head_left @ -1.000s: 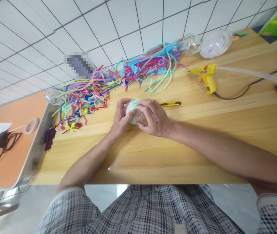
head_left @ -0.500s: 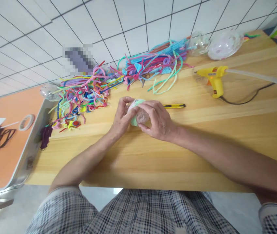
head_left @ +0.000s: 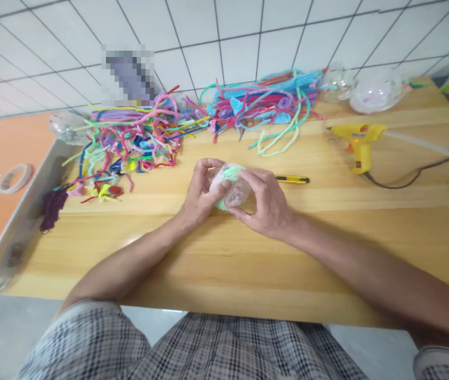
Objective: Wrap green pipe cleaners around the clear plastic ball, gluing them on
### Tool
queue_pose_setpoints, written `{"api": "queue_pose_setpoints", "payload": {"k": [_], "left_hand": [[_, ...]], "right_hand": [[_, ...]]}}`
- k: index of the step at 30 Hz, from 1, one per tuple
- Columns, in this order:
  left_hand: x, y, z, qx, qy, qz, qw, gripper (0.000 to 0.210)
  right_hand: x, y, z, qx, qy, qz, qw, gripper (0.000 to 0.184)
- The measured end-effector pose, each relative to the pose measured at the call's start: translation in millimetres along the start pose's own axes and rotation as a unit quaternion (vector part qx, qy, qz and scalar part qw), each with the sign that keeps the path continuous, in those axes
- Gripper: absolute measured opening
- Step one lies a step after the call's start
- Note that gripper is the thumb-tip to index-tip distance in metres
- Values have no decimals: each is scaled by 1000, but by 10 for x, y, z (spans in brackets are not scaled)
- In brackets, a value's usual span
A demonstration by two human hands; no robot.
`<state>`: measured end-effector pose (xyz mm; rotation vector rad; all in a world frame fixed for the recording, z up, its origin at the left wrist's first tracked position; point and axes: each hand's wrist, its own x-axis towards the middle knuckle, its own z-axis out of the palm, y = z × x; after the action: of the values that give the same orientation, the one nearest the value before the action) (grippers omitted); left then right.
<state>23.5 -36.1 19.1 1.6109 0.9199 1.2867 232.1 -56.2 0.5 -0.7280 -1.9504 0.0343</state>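
Note:
Between my two hands, over the wooden table [head_left: 208, 264], is a clear plastic ball [head_left: 237, 195] with a mint-green and pale pink fuzzy band [head_left: 230, 173] around it. My left hand [head_left: 202, 192] grips its left side, the thumb pressed on the band. On the right side, my right hand [head_left: 266, 200] holds the ball with curved fingers above and the thumb beneath. Parts of the ball are hidden by my fingers. Just right of my right hand lies a yellow utility knife [head_left: 292, 179].
A yellow glue gun [head_left: 361, 145] with its cord lies at the right. Tangled pipe cleaners [head_left: 137, 140] and a bundle of long ones [head_left: 267, 97] lie along the tiled wall. Clear balls [head_left: 378, 92] stand at the back right. A tape roll [head_left: 15, 178] rests on the orange table.
The whole view has shifted slightly, with the table's right-hand things now further right. My right-hand fingers have drawn back a little, showing more of the green band. Both hands still hold the ball.

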Motion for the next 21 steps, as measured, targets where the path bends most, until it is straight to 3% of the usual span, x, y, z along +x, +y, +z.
{"api": "queue_pose_setpoints", "payload": {"k": [6, 10, 13, 21], "left_hand": [[-21, -87, 17, -2, 23, 36, 999, 58], [6, -83, -29, 67, 1, 46, 997, 69], [24, -70, -59, 97, -15, 62, 993, 66], [-26, -61, -31, 25, -26, -3, 999, 59]], "right_hand": [[8, -6, -41, -19, 12, -26, 999, 90], [6, 51, -75, -14, -2, -32, 999, 90], [-9, 78, -84, -18, -19, -24, 999, 90], [13, 112, -108, 0, -24, -43, 999, 89]]}}
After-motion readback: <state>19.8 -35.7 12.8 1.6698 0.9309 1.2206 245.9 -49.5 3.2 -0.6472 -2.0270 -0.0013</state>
